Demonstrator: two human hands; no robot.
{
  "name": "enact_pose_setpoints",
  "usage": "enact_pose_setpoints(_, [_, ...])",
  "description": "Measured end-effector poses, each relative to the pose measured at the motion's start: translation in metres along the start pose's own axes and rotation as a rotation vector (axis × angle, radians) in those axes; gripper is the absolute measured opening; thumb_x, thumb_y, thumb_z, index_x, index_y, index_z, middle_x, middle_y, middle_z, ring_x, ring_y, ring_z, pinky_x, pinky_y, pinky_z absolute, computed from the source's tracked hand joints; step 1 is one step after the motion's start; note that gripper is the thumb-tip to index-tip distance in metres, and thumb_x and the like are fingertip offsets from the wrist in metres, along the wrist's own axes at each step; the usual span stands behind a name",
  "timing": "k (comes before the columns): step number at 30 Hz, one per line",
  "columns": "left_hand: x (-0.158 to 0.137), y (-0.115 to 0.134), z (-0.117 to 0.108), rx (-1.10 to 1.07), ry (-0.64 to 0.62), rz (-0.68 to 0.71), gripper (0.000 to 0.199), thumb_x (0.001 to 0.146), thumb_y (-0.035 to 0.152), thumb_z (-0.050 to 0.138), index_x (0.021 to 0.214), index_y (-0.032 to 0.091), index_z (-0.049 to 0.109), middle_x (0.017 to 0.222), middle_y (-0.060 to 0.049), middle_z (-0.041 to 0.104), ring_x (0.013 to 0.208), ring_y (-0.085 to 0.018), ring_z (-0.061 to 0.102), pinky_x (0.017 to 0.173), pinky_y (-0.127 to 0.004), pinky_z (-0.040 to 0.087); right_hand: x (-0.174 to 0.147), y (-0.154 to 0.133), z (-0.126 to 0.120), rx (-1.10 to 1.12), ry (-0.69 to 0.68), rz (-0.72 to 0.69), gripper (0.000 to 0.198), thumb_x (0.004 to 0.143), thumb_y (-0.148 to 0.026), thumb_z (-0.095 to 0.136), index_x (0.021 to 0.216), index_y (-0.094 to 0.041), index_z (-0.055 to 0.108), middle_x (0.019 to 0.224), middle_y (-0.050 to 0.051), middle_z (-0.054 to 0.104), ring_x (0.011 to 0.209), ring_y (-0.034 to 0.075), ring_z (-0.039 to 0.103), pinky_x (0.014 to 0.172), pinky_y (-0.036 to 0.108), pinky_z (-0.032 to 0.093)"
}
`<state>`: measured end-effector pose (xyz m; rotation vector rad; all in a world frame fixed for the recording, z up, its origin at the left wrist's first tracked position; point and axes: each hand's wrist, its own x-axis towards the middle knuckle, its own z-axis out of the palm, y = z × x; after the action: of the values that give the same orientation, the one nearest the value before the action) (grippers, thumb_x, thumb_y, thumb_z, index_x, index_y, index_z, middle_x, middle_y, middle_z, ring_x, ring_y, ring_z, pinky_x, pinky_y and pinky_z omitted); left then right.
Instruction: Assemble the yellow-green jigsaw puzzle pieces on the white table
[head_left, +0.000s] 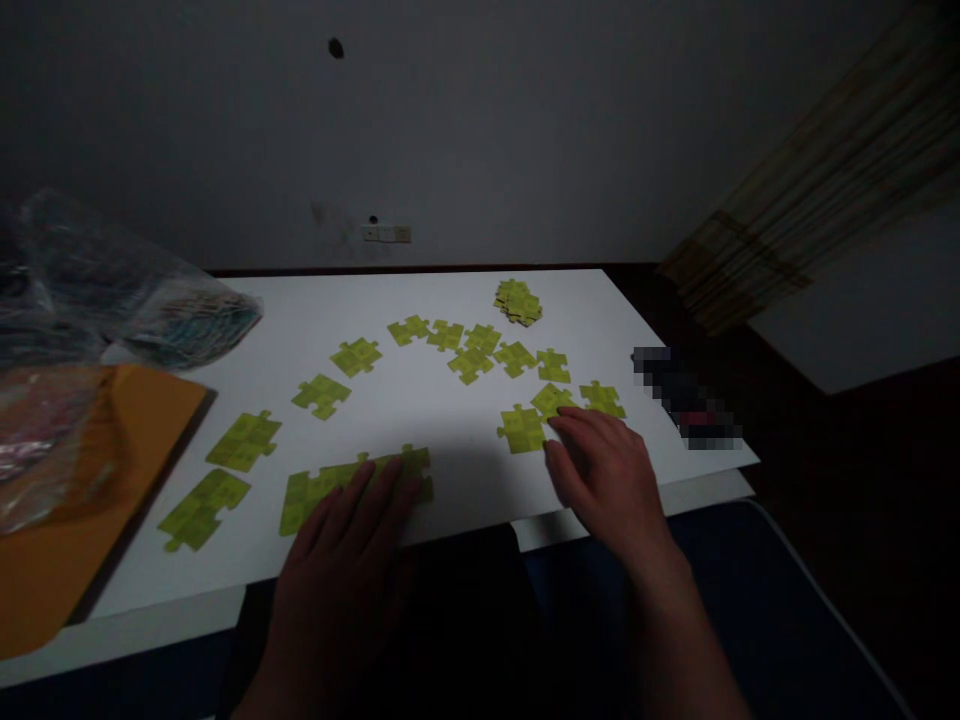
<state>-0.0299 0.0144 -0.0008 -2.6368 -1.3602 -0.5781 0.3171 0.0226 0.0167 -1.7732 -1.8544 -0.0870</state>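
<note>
My left hand (pixel 349 525) lies flat, fingers stretched out, over a strip of joined yellow-green jigsaw puzzle pieces (pixel 304 495) at the table's near side. To the right, my right hand (pixel 604 460) hovers low or rests at the table; I cannot tell which. A gap shows between its thumb and index finger, and nothing is visibly held there. Its fingertips are close to one puzzle piece (pixel 553 400), and the thumb tip is beside another puzzle piece (pixel 523 430). Several loose pieces form an arc beyond my hands, among them a puzzle piece (pixel 321 396) at the left.
A small pile of puzzle pieces (pixel 518 303) sits at the back of the white table (pixel 315 300). On the left are a clear plastic bag (pixel 187 320) and an orange-brown envelope (pixel 142 430). A blurred-out dark object (pixel 682 400) lies by the right edge.
</note>
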Motion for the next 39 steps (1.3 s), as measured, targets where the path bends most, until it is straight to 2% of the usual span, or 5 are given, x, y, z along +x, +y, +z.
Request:
enact_pose_setpoints(11, [0.02, -0.003, -0.008, -0.079, 0.004, 0.019, 0.053, 0.101, 0.03, 0.068, 0.153, 0.026, 0.065, 0.162, -0.012, 0.069, 0.146, -0.04, 0.063, 0.114, -0.059, 0.058, 0.105, 0.042, 0.005, -0.163, -0.207, -0.064, 0.044, 0.1, -0.031, 0.064, 0.14, -0.018, 0.077, 0.129, 0.02, 0.082, 0.118, 0.04, 0.073, 0.099, 0.057, 0.057])
enact_pose_setpoints(20, [0.017, 0.0, -0.006, -0.109, 0.019, -0.013, 0.053, 0.101, 0.031, 0.07, 0.154, 0.027, 0.065, 0.162, -0.01, 0.069, 0.148, -0.04, 0.061, 0.117, -0.058, 0.055, 0.12, 0.061, 0.018, 0.019, -0.159, 0.012, 0.058, 0.089, -0.036, 0.08, 0.142, -0.016, 0.075, 0.132, 0.021, 0.077, 0.113, 0.037, 0.075, 0.098, 0.055, 0.061])
enact_pose_setpoints(26, [0.016, 0.0, -0.005, -0.101, 0.033, 0.01, 0.053, 0.1, 0.028, 0.069, 0.153, 0.023, 0.066, 0.162, -0.011, 0.069, 0.147, -0.04, 0.061, 0.117, -0.059, 0.056, 0.116, 0.033, 0.008, 0.521, 0.047, 0.274, 0.046, 0.091, -0.042, 0.082, 0.133, -0.022, 0.08, 0.115, 0.014, 0.081, 0.091, 0.03, 0.079, 0.079, 0.049, 0.068])
enact_pose_setpoints(31, [0.013, 0.0, -0.002, -0.12, 0.002, 0.001, 0.055, 0.099, 0.03, 0.071, 0.154, 0.022, 0.067, 0.166, -0.012, 0.066, 0.15, -0.042, 0.059, 0.12, -0.061, 0.055, 0.096, -0.009, 0.0, 0.903, -0.098, 0.392, 0.05, 0.083, -0.043, 0.094, 0.128, -0.026, 0.08, 0.109, 0.01, 0.085, 0.082, 0.025, 0.08, 0.069, 0.043, 0.071])
enact_pose_setpoints(39, [0.009, 0.0, 0.001, -0.178, -0.016, -0.001, 0.056, 0.099, 0.032, 0.076, 0.153, 0.022, 0.068, 0.168, -0.014, 0.064, 0.153, -0.042, 0.058, 0.123, -0.064, 0.054, 0.069, -0.053, 0.034, 0.662, -0.294, 0.185, 0.029, 0.091, -0.03, 0.079, 0.12, -0.026, 0.082, 0.109, 0.009, 0.087, 0.088, 0.027, 0.082, 0.078, 0.043, 0.068])
